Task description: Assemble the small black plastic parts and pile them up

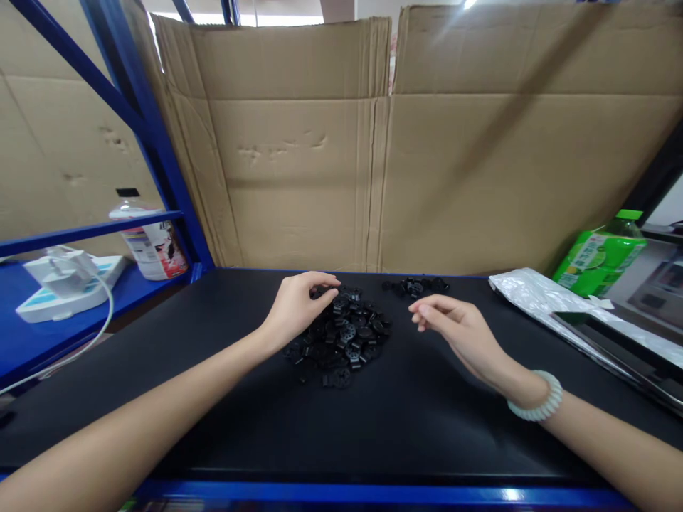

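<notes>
A heap of small black plastic parts (346,341), several of them round with holes, lies on the black tabletop (416,427). My left hand (299,306) is at the heap's upper left edge, its fingers curved over the parts. Its thumb is a little apart from the index finger, and black parts show in the gap. To the right of the heap, my right hand (459,327) hovers with thumb and fingertips pinched together; whatever they may hold is hidden. Just beyond it lies a smaller group of black parts (416,286). A pale coiled band (538,398) circles my right wrist.
Cardboard panels (299,156) stand along the back edge. On the right are a silver bag (526,288), a dark flat tray-like object (613,348) and a green bottle (600,256). A power strip (69,288) and another bottle (149,245) stand on the left blue shelf.
</notes>
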The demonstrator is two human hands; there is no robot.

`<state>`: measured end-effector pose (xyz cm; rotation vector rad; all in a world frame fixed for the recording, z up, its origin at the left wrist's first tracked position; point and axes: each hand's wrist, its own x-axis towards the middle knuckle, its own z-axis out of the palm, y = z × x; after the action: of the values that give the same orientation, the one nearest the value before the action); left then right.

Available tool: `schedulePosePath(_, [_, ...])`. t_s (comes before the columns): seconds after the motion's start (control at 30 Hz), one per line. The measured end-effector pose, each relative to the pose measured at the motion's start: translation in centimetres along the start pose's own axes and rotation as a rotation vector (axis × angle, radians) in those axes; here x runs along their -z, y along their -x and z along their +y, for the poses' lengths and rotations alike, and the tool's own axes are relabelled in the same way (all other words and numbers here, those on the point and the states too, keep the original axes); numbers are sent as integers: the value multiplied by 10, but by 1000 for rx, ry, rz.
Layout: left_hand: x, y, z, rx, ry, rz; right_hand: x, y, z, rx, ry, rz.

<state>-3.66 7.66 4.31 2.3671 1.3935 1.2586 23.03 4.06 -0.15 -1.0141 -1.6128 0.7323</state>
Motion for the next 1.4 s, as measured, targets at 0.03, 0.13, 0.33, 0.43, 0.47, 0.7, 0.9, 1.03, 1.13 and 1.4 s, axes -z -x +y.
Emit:
schedulePosePath(0.03, [-2, 2, 1, -7, 7, 15, 7, -7, 5, 38, 74, 47])
schedulePosePath(0.13, [-11, 16, 17, -118, 76, 16, 34, -28, 21, 103, 293, 130])
schedulePosePath(0.33, [-34, 62, 54, -364, 268, -284, 59, -48, 52, 227, 561, -18])
schedulePosePath(0.43, [-38, 75, 60, -379, 311, -389, 52, -48, 59, 319, 644, -138])
schedulePosePath(0.47, [-37, 76, 61, -377, 322, -399, 50, -47, 60, 338, 664, -161])
schedulePosePath(0.7, [-36, 75, 62, -323, 368, -387, 43, -46, 59, 377, 734, -186])
schedulePosePath(0.9, [-38, 77, 64, -336, 382, -415, 41, -49, 64, 329, 629, -160])
schedulePosePath(1.03, [-38, 77, 64, -327, 392, -422, 41, -53, 63, 243, 479, -97])
schedulePosePath(1.13, [-38, 75, 64, -307, 414, -382, 37, -49, 54, 148, 341, -35])
schedulePosePath(1.4, [-37, 68, 62, -25, 454, -204, -3, 0, -8, -47, -40, -151])
